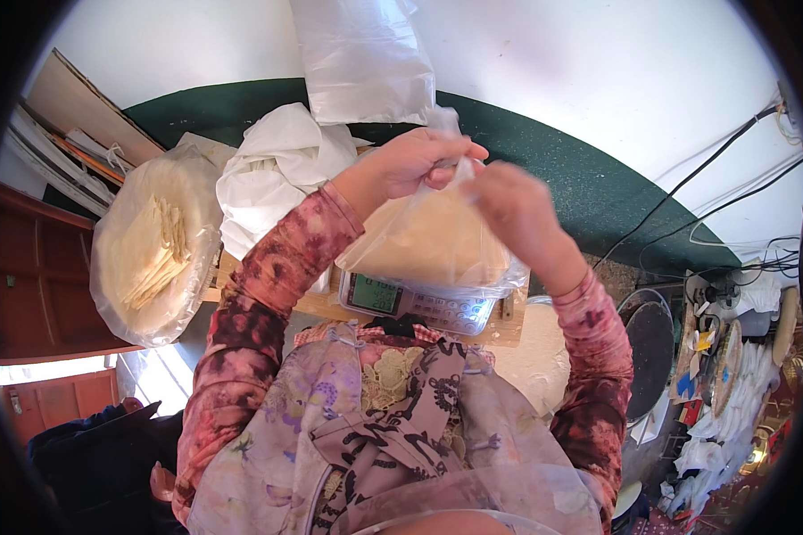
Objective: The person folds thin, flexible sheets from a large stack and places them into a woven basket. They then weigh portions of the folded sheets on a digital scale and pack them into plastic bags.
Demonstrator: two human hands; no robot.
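A clear plastic bag (465, 231) with a stack of thin, pale flatbread-like sheets (401, 234) inside rests on a digital price scale (411, 301) with a lit display and keypad. My left hand (421, 164) grips the gathered top of the bag, a twist of plastic standing up above its fingers. My right hand (518, 207), blurred, pinches the bag's plastic just to the right of it. The bag hides the scale's platform. Which part of the bag's neck each finger holds cannot be told.
The scale stands on a wooden table (512, 321). Left are a white cloth (274, 180) and a plastic-covered round tray with folded sheets (154, 254). Clear bags (371, 60) hang on the wall. Below right lies a pale, floury round surface (535, 361). A person in dark clothes (100, 468) is lower left.
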